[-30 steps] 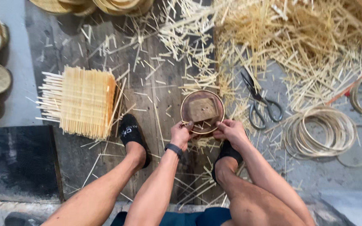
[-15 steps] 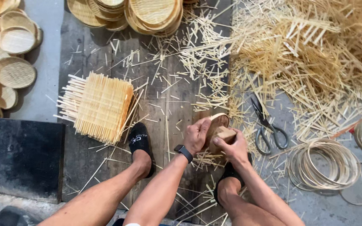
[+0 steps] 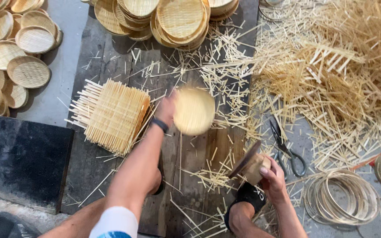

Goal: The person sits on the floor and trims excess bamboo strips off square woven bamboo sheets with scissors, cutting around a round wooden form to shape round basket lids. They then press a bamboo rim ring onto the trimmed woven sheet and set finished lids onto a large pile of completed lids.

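Since half a second ago the hands have split: both were together on the mould and tray near the feet, now the left hand (image 3: pixel 166 108) has swung up and forward with a round woven tray (image 3: pixel 194 111), blurred by motion, over the dark wooden boards (image 3: pixel 111 57). Left hand grips the tray at its left edge; finger detail lost in blur.

Right hand (image 3: pixel 273 178) stays low by the right foot, closed around a wooden block mould (image 3: pixel 255 166) with a dark round disc on its upper-left face, tilted.

Just left of the tray: stack of square woven mats (image 3: pixel 113 115) with loose strip ends sticking out, lying on the boards. Black scissors (image 3: pixel 286 147) on the floor just right of the mould, apart from the right hand. Coil of thin bamboo hoops (image 3: pixel 342 198) further right. Large heap of bamboo strip offcuts (image 3: pixel 331 75) fills the upper right, with scraps scattered across the boards. Stacks of finished round trays (image 3: pixel 179 20) at the top; more of them (image 3: pixel 16 53) at upper left. Black mat (image 3: pixel 18 161) at lower left.
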### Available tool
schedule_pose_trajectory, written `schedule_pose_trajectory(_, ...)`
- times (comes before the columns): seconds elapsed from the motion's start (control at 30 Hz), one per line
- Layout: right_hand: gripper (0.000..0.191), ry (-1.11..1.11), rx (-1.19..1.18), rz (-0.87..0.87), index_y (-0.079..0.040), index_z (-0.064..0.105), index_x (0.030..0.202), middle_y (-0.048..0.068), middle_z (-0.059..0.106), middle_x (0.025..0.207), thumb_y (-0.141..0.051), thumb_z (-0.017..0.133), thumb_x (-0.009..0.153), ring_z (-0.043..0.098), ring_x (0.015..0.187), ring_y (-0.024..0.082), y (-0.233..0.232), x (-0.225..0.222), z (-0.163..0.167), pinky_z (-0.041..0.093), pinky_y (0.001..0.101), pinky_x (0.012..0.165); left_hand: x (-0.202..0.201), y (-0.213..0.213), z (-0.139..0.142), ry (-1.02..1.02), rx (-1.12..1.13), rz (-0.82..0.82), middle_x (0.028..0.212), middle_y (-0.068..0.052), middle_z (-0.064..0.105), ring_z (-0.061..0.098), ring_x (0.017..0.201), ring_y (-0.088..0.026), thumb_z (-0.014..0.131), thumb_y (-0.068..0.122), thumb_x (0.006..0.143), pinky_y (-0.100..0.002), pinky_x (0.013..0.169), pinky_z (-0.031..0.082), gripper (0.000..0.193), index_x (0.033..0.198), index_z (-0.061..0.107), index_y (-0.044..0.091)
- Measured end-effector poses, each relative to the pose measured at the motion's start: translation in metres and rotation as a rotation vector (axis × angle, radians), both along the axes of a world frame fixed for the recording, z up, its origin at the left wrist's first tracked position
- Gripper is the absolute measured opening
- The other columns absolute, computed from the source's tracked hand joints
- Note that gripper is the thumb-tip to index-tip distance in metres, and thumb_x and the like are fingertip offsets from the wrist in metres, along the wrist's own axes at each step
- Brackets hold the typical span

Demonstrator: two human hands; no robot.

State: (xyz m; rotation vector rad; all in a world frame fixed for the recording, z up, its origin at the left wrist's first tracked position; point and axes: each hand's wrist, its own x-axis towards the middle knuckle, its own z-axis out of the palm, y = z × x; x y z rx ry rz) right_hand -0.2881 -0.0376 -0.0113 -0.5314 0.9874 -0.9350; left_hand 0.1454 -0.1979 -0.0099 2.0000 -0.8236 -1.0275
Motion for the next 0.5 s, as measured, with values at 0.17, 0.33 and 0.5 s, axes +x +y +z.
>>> schedule_pose_trajectory(0.17,0.073,0.014,0.056,-0.043,0.006,0.049,0.14,0.014,0.064,0.12,-0.028,0.072,0.079,0.066,0.105,0.024,0.006,0.003,-0.008,0.055,0.0388,0.089,0.048,-0.086,0.074,0.896,-0.433,0.337,0.097,-0.018,0.075,0.074,0.078,-0.025,0.052,0.065,0.097,-0.037,0.07,0.059,0.061,0.095,0.06,0.005)
schedule_pose_trajectory(0.33,0.075,0.005,0.075,-0.008,0.004,0.049,0.142,0.015,0.064,0.122,-0.029,0.071,0.079,0.065,0.106,0.026,0.002,0.023,0.005,0.054,0.0409,0.09,-0.027,-0.029,0.031,0.747,-0.189,0.033,0.075,-0.004,0.069,0.067,0.066,-0.018,0.054,0.038,0.104,-0.035,0.059,0.054,0.03,0.091,0.063,0.012)
schedule_pose_trajectory(0.5,0.076,-0.105,0.04,0.046,-0.007,0.044,0.146,0.011,0.06,0.132,-0.031,0.067,0.078,0.06,0.121,0.025,-0.006,0.047,0.008,0.049,0.0394,0.101,-0.162,0.123,-0.04,0.725,0.525,-0.268,0.065,-0.001,0.054,0.045,0.046,-0.013,0.051,0.068,0.105,-0.031,0.042,0.036,0.063,0.082,0.062,0.01)
